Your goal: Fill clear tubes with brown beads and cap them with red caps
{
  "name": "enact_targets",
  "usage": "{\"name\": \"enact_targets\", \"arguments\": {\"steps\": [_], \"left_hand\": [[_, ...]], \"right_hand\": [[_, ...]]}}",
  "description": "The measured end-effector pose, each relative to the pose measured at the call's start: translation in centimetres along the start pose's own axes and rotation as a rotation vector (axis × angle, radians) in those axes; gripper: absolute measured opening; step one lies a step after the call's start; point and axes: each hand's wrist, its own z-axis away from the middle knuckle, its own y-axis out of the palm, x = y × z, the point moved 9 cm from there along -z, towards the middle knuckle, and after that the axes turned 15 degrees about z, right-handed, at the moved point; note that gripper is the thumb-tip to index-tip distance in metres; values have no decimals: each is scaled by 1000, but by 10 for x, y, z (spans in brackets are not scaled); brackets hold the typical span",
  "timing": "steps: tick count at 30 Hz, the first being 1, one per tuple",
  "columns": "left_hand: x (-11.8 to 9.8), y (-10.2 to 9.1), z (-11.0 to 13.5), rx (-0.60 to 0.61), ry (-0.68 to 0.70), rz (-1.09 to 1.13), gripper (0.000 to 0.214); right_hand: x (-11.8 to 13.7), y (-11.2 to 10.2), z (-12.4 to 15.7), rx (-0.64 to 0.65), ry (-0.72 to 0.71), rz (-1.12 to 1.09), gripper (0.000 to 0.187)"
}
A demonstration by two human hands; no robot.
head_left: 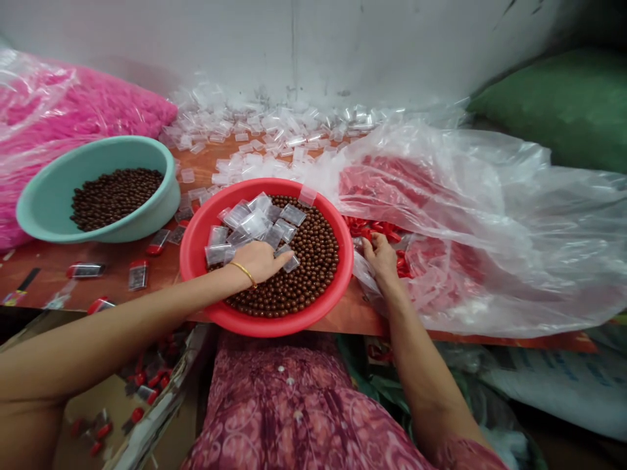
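My left hand (259, 261), with a gold bangle at the wrist, reaches into a red basin (345, 261). Its thumb and fingers close on a small clear plastic case (290, 262), just above a bed of round brown beads (308, 281). Several more clear cases (255, 222) lie heaped on the beads beyond the fingers. To the right of the basin, my right hand (381, 258) is at the mouth of a clear plastic bag (490, 196). Its bent fingers are closed on one of the small red plastic pieces (360, 228) there; the fingertips are partly hidden.
A teal basin (49, 189) with brown beads stands left, before a bag of pink pieces (98, 98). Loose clear cases (279, 127) lie along the wall. Red-capped filled cases (138, 274) lie near the table edge, others in a carton (166, 391) below. A green sack (553, 104) stands right.
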Motion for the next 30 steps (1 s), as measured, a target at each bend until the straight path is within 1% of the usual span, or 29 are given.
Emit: {"name": "enact_targets", "arguments": {"steps": [3, 5, 7, 9, 10, 12, 14, 16, 18, 19, 21, 24, 26, 28, 30], "left_hand": [[9, 8, -9, 35, -113, 281, 62], [10, 16, -11, 14, -165, 415, 51], [6, 25, -9, -8, -151, 487, 43], [0, 31, -4, -16, -91, 526, 40], [-1, 33, -2, -17, -72, 539, 39], [3, 32, 4, -3, -80, 553, 33], [9, 25, 9, 16, -108, 509, 25], [11, 9, 12, 9, -91, 327, 18], [4, -5, 14, -10, -28, 56, 16], [-2, -7, 15, -5, 8, -69, 16], [-17, -1, 13, 43, 72, -208, 16], [-38, 18, 2, 101, 134, -189, 24], [-45, 26, -10, 84, 156, -126, 27], [-45, 30, -23, 57, 163, -60, 26], [-37, 31, -33, 39, 166, -3, 23]], "right_hand": [[2, -1, 1, 4, -8, -4, 44], [2, -1, 1, 5, -13, -8, 43], [3, -1, 1, 4, -18, -15, 42], [3, -1, 1, 1, -26, -26, 41], [3, -1, 1, -1, -29, -31, 41], [3, 0, 0, -6, -30, -38, 40], [1, 0, 0, -11, -23, -44, 40], [0, 1, -1, -13, -13, -53, 41], [-1, 2, 0, -11, -4, -66, 41], [-2, 3, 0, -9, -2, -69, 42], [-3, 3, 0, -10, 6, -101, 42], [-6, 5, 0, -15, 17, -185, 41], [-6, 6, 0, -19, 19, -235, 40], [-6, 7, -1, -27, 20, -273, 41], [-7, 5, -1, -43, 31, -320, 43]]}}
